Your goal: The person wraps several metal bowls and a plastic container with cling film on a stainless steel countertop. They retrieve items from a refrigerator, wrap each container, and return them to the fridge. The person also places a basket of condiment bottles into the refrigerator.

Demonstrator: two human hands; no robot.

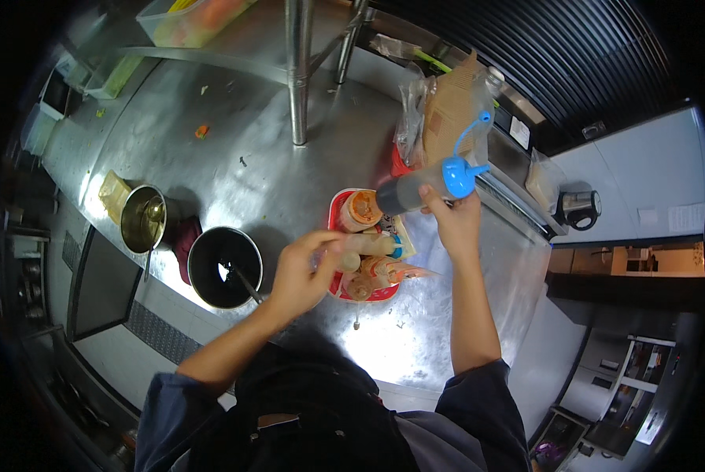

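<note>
My right hand (pixel 456 221) grips a clear squeeze bottle (pixel 414 189) with a blue nozzle lid; it lies tilted in the air, dark liquid at its base end. Over the red plastic basket (pixel 333 209), my left hand (pixel 305 271) has its fingers at a small, blurred translucent bottle (pixel 367 243) with a blue cap; whether they grip it is unclear. Inside the basket are an open jar with orange residue (pixel 361 210), an orange-smeared bag or bottle (pixel 382 268) and another container (pixel 359 287) seen end-on.
To the left stand a steel pot of dark liquid (pixel 225 268) and a smaller steel pot (pixel 143 218) with a ladle. A steel post (pixel 298 76) rises from the steel table (pixel 211 171). A brown paper bag (pixel 450 112) and plastic bags stand behind the held bottle.
</note>
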